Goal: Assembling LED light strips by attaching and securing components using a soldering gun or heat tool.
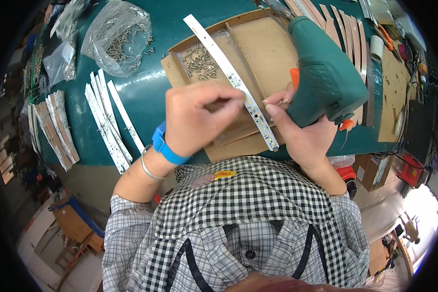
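A long white LED circuit-board strip (pixel 225 66) lies slantwise across a shallow cardboard tray (pixel 265 41). Over the strip's left edge is my left hand (pixel 197 114), its fingers curled and the fingertips pressed together; anything pinched there is too small or hidden. My right hand (pixel 304 138) is wrapped around the handle of a green power drill (pixel 326 68) with an orange trigger, its front end pointing away from me. The right thumb and forefinger come close together beside the strip. Small metal screws (pixel 199 62) lie in the tray's left compartment.
On the green table (pixel 155 117), more white strips (pixel 104 119) lie left, with stacked strips (pixel 56 129) farther out. A clear plastic bag (pixel 117 39) of screws stands far left. Brownish strips (pixel 345 34), a tape roll (pixel 376 47) and pliers (pixel 387 36) lie far right.
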